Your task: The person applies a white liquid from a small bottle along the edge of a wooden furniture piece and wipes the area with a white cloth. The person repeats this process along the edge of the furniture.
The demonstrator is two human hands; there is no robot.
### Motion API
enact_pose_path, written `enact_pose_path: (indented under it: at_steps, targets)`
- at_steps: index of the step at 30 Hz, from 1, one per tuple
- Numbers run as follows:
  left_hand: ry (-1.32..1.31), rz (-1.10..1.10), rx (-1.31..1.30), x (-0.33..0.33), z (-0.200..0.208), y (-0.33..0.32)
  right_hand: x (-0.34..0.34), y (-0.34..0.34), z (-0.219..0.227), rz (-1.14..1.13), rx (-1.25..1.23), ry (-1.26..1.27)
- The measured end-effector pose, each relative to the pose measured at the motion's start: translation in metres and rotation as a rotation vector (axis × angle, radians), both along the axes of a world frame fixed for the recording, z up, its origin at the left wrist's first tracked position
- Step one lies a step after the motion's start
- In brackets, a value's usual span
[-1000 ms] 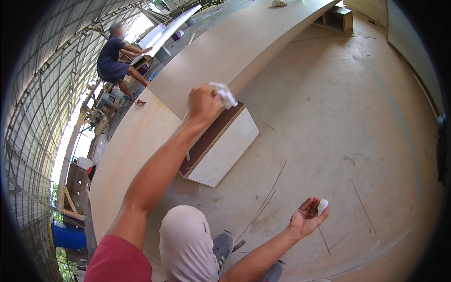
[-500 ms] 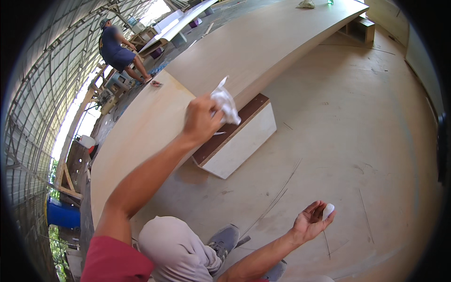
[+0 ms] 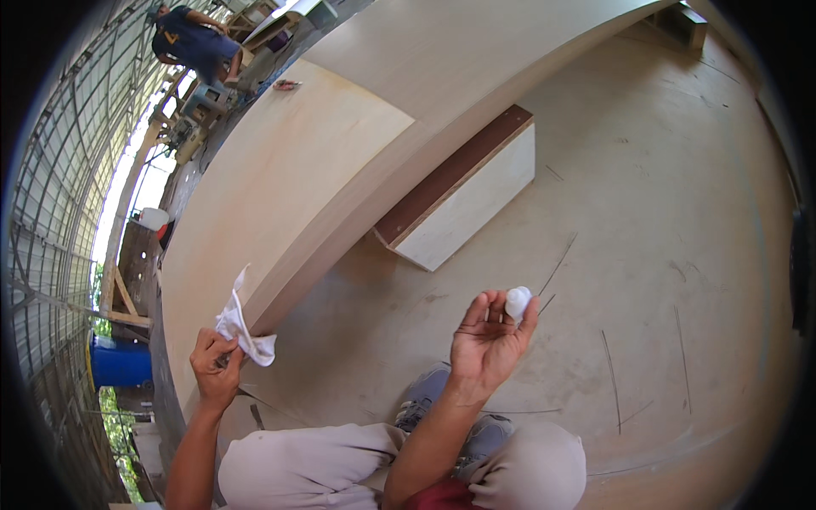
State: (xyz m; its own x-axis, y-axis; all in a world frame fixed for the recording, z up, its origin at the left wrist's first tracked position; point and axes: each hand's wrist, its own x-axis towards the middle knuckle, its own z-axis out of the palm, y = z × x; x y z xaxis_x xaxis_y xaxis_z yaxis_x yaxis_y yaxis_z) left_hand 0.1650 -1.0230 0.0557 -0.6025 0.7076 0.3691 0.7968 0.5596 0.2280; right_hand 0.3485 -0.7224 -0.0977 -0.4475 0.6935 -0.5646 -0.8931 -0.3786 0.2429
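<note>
Pinched in the fingers of my left hand (image 3: pixel 214 371) is a crumpled white cloth (image 3: pixel 240 330), one corner of it sticking up. It is beside the near end of a long, pale wooden panel (image 3: pixel 272 170); whether it touches the panel I cannot tell. My right hand (image 3: pixel 486 353) is raised over the floor, palm up. Between its thumb and fingertips sits a small, rounded white thing (image 3: pixel 518 303), perhaps a bottle top or a wad; its kind is unclear.
Under the panel stands a box-like support (image 3: pixel 467 200) with a brown top and white side. A small reddish object (image 3: pixel 286 85) lies on the panel's far edge. Beyond it, a person in dark clothes (image 3: pixel 197 42) stands near benches. A blue drum (image 3: pixel 121 361) is at the left.
My left hand has drawn back from above the panel toward its near end, cloth still held. My right hand has risen and shifted left with the white thing. The view has also shifted.
</note>
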Motion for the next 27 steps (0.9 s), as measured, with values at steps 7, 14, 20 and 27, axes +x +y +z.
enact_pose_path:
  at_steps: [7, 14, 20, 27]
  targets:
    - [0.021, 0.237, -0.175, -0.008, 0.015, -0.153, -0.035, -0.024, -0.011, 0.162, -0.045, 0.05]
    - [0.069, -0.036, -0.22, -0.004, 0.022, -0.059, -0.033, -0.03, -0.015, 0.13, 0.022, 0.1]
    - [0.146, -0.464, 0.133, -0.02, -0.019, 0.22, -0.017, -0.022, -0.025, 0.093, 0.042, 0.043]
    - [0.22, -0.265, 0.181, -0.022, -0.045, 0.334, -0.01, -0.044, -0.038, 0.109, 0.195, 0.059]
